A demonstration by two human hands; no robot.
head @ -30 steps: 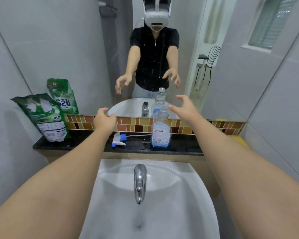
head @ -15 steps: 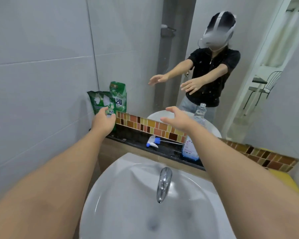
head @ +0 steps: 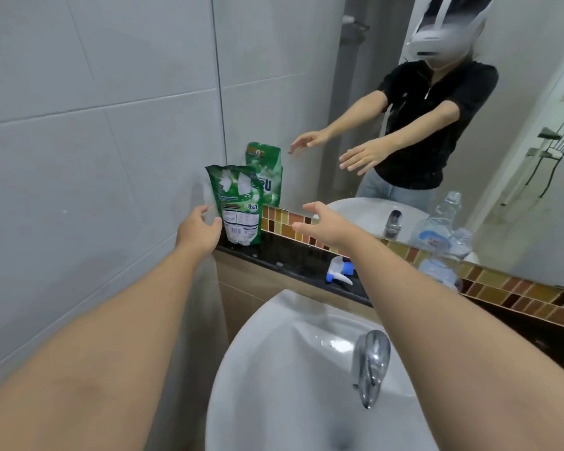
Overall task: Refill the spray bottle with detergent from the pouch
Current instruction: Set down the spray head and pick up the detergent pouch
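A green detergent pouch (head: 238, 206) stands upright at the left end of the black ledge (head: 284, 255). My left hand (head: 197, 231) is open right beside the pouch's left edge, fingers spread; I cannot tell if it touches. My right hand (head: 326, 226) is open a short way to the pouch's right, above the ledge. The clear spray bottle (head: 438, 271) with blue liquid stands uncapped further right, its lower part behind my right forearm. Its blue and white trigger head (head: 339, 271) lies on the ledge between them.
A white sink (head: 290, 369) with a chrome tap (head: 372, 362) sits below the ledge. A mirror (head: 306, 92) above a tiled strip (head: 284, 219) reflects the pouch, the bottle and me. A tiled wall (head: 95, 157) closes the left side.
The view has swung left. Both hands have moved left along the ledge, away from the bottle; my left hand now sits beside the pouch and my right hand nears it.
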